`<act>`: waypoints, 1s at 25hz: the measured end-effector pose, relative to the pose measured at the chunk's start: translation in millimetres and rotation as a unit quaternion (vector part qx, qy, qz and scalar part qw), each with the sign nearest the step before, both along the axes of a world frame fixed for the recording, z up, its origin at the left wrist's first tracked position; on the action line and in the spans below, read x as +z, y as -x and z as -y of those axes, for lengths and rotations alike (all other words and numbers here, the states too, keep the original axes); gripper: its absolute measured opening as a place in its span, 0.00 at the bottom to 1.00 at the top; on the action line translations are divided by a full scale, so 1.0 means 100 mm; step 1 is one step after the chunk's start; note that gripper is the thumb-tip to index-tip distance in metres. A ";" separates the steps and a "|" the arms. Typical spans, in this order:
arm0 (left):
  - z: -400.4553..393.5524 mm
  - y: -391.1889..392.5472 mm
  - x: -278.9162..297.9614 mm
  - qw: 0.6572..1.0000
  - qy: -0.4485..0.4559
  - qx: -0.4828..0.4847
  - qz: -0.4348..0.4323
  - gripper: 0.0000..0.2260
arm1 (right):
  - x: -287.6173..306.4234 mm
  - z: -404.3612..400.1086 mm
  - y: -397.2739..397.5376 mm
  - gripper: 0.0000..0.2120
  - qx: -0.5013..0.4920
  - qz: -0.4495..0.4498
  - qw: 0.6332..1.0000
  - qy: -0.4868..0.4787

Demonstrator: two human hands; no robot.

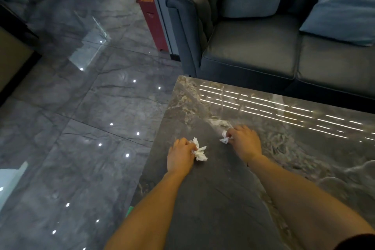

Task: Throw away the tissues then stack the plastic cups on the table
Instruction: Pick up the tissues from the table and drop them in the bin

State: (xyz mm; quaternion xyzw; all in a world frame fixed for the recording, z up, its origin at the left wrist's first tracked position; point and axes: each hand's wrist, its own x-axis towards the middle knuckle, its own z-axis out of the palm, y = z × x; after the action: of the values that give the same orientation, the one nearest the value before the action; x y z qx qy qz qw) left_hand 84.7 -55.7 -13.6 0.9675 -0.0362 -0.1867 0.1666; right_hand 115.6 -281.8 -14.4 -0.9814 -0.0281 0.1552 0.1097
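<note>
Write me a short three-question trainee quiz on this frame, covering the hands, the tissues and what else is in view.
1. True or false: each hand grips its own crumpled tissue on the marble table.
2. Which tissue shows more white outside the grip? A) the one in the left hand B) the one in the right hand
3. Fill in: beyond the table's far edge stands a dark ____.

Key:
1. True: the left tissue and right tissue are held separately, low on the table.
2. A
3. sofa. No plastic cups or bin appear in view.
</note>
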 end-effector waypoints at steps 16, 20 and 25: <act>-1.10 0.78 0.74 0.975 0.161 0.127 0.091 0.09 | 0.93 -0.76 0.93 0.11 0.011 0.079 0.978 -0.191; -1.72 1.27 1.02 0.953 0.203 0.168 0.152 0.05 | 1.24 -1.32 1.26 0.11 0.054 0.120 0.966 -0.221; -2.56 2.01 1.23 0.915 0.243 0.238 0.214 0.06 | 1.53 -2.24 1.61 0.12 0.140 0.132 0.952 -0.237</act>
State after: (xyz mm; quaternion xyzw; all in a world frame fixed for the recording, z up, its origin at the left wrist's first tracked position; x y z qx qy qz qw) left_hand -116.4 200.7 109.0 0.8939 0.1163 0.0851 0.4245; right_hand -45.1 -58.1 138.3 -0.9252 -0.2156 0.0270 0.3112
